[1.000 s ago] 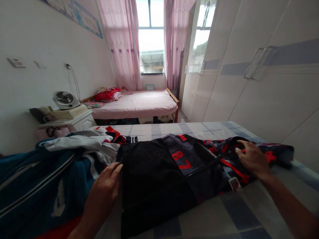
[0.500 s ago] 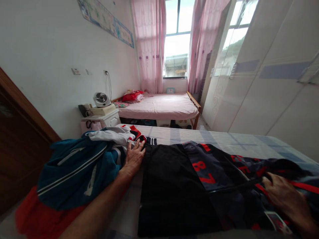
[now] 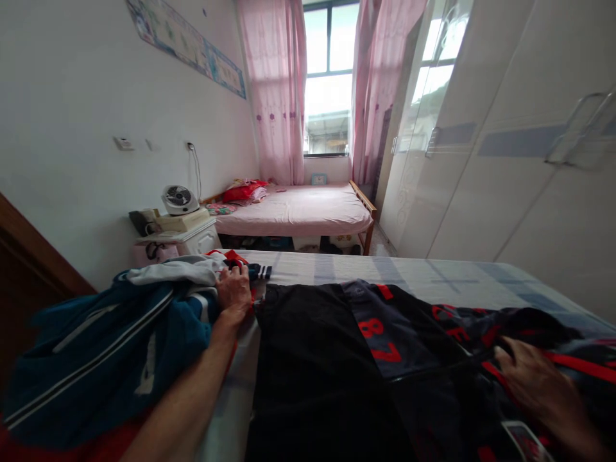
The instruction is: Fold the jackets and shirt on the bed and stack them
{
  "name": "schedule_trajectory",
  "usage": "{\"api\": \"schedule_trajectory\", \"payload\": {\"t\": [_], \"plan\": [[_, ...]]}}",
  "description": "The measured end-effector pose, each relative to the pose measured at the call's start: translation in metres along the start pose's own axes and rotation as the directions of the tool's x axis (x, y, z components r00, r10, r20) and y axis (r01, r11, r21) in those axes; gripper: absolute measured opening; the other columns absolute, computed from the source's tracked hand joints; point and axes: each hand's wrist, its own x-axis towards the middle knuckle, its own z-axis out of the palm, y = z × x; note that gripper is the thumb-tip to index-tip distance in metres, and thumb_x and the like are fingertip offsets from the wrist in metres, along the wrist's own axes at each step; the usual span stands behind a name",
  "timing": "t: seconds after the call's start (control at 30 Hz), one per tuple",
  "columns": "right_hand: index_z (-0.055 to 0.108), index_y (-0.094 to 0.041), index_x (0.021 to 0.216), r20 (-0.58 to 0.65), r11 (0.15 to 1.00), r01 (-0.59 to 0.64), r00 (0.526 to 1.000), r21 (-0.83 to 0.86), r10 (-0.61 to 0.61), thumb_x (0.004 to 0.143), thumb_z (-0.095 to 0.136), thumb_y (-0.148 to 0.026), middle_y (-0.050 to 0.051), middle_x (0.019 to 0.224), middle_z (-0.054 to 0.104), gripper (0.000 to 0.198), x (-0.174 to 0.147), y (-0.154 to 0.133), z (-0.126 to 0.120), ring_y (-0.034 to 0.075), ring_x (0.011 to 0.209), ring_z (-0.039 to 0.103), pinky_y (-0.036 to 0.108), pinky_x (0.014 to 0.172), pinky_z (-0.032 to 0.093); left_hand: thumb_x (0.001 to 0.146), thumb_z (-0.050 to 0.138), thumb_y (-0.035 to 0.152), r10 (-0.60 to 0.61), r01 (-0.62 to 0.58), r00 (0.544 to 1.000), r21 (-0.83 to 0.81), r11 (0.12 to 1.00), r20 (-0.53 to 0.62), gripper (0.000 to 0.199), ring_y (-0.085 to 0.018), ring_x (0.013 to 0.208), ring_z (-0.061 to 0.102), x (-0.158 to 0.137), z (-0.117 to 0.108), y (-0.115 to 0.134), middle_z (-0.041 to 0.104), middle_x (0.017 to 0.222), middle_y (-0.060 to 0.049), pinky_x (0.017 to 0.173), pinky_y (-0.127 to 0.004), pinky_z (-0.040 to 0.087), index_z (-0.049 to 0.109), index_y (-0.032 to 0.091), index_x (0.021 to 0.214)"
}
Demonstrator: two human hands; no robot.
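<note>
A black and dark grey jacket (image 3: 308, 359) with red "87" print and a long zipper lies spread across the near bed. My right hand (image 3: 534, 378) is closed on its front edge by the zipper, at the right. To the left, my left hand (image 3: 234, 289) has its fingers bent over the inner edge of a clothes pile, closed on the white and red cloth there. The pile holds a teal jacket (image 3: 110, 346) with white stripes, a grey-white garment (image 3: 176, 268) and a dark striped cuff (image 3: 262, 273). My left fingertips are partly hidden in the cloth.
The near bed has a white and blue checked sheet (image 3: 433, 276). Beyond stands a pink-covered bed (image 3: 298, 212). A small fan (image 3: 179, 199) sits on a white cabinet (image 3: 202, 237) at the left. White wardrobes (image 3: 481, 192) line the right side.
My left hand has moved left off the black jacket's edge, and its fingers have curled. The pile has shifted left, away from the jacket. My right hand keeps its hold. The view has turned slightly right.
</note>
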Motion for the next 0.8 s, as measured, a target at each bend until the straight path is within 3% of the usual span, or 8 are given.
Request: {"api": "schedule_trajectory", "payload": {"t": [0.17, 0.33, 0.4, 0.47, 0.5, 0.6, 0.73, 0.8], "plan": [[0.057, -0.016, 0.110, 0.034, 0.999, -0.030, 0.999, -0.016, 0.031, 0.086, 0.026, -0.042, 0.017, 0.118, 0.060, 0.047, -0.004, -0.014, -0.011, 0.031, 0.110, 0.057, 0.048, 0.092, 0.045, 0.082, 0.040, 0.016, 0.063, -0.065, 0.997, -0.069, 0.996, -0.039, 0.042, -0.038, 0.123, 0.040, 0.004, 0.004, -0.001, 0.056, 0.121, -0.021, 0.101, -0.064, 0.021, 0.057, 0.009, 0.120], [0.057, -0.012, 0.114, -0.007, 0.997, -0.071, 0.997, -0.039, 0.070, 0.089, 0.028, -0.036, 0.016, 0.119, 0.059, 0.045, -0.007, -0.022, -0.016, 0.029, 0.107, 0.057, 0.046, 0.089, 0.045, 0.085, 0.036, 0.028, 0.215, -0.233, 0.972, -0.285, 0.930, -0.092, 0.042, -0.029, 0.131, 0.036, -0.034, -0.004, 0.005, 0.051, 0.131, -0.015, 0.109, -0.042, 0.028, 0.061, 0.012, 0.115], [0.056, -0.010, 0.117, -0.077, 0.999, -0.036, 0.997, -0.031, 0.033, 0.089, 0.031, -0.033, 0.016, 0.120, 0.058, 0.044, -0.006, -0.026, -0.020, 0.027, 0.110, 0.055, 0.042, 0.092, 0.044, 0.085, 0.035, 0.037, 0.159, -0.162, 0.986, -0.513, 0.843, -0.051, 0.046, -0.027, 0.126, 0.045, -0.060, -0.008, 0.001, 0.054, 0.129, -0.015, 0.108, -0.039, 0.032, 0.059, 0.012, 0.115], [0.053, -0.009, 0.120, -0.142, 0.998, 0.047, 0.988, -0.047, -0.053, 0.087, 0.035, -0.031, 0.016, 0.124, 0.056, 0.043, -0.001, -0.031, -0.026, 0.026, 0.115, 0.052, 0.039, 0.098, 0.041, 0.082, 0.039, 0.050, 0.020, 0.109, 0.984, -0.695, 0.710, 0.176, 0.057, -0.029, 0.119, 0.052, -0.087, -0.012, -0.005, 0.057, 0.125, -0.016, 0.104, -0.043, 0.038, 0.052, 0.012, 0.123], [0.052, -0.008, 0.121, -0.155, 0.993, 0.093, 0.983, -0.067, -0.103, 0.087, 0.037, -0.029, 0.016, 0.126, 0.054, 0.043, 0.003, -0.034, -0.029, 0.026, 0.117, 0.050, 0.039, 0.099, 0.039, 0.079, 0.044, 0.054, -0.036, 0.280, 0.941, -0.718, 0.637, 0.336, 0.062, -0.030, 0.117, 0.055, -0.098, -0.014, -0.007, 0.059, 0.123, -0.017, 0.102, -0.045, 0.040, 0.049, 0.012, 0.125], [0.050, -0.011, 0.125, -0.106, 0.973, 0.187, 0.974, -0.136, -0.202, 0.084, 0.039, -0.025, 0.014, 0.130, 0.053, 0.044, 0.019, -0.044, -0.032, 0.026, 0.122, 0.045, 0.040, 0.100, 0.037, 0.073, 0.058, 0.053, -0.044, 0.676, 0.700, -0.641, 0.364, 0.713, 0.059, -0.030, 0.109, 0.061, -0.123, -0.031, -0.006, 0.066, 0.112, -0.016, 0.095, -0.043, 0.047, 0.053, 0.013, 0.116], [0.060, -0.016, 0.110, 0.049, 0.976, 0.177, 0.984, -0.123, -0.172, 0.079, 0.040, -0.019, 0.011, 0.115, 0.064, 0.037, 0.040, -0.055, -0.024, 0.027, 0.115, 0.051, 0.044, 0.094, 0.039, 0.072, 0.065, 0.047, 0.249, 0.897, 0.417, -0.440, 0.040, 0.874, 0.042, -0.029, 0.093, 0.068, -0.132, -0.070, 0.022, 0.072, 0.097, -0.013, 0.085, -0.039, 0.054, 0.062, 0.015, 0.101], [0.064, -0.015, 0.095, 0.098, 0.985, 0.158, 0.984, -0.077, -0.150, 0.078, 0.039, -0.016, 0.012, 0.101, 0.067, 0.031, 0.049, -0.059, -0.026, 0.026, 0.102, 0.059, 0.042, 0.089, 0.042, 0.071, 0.067, 0.045, 0.352, 0.929, 0.348, -0.371, -0.004, 0.869, 0.040, -0.029, 0.088, 0.069, -0.129, -0.087, 0.035, 0.073, 0.091, -0.012, 0.082, -0.040, 0.055, 0.065, 0.015, 0.096]]}}
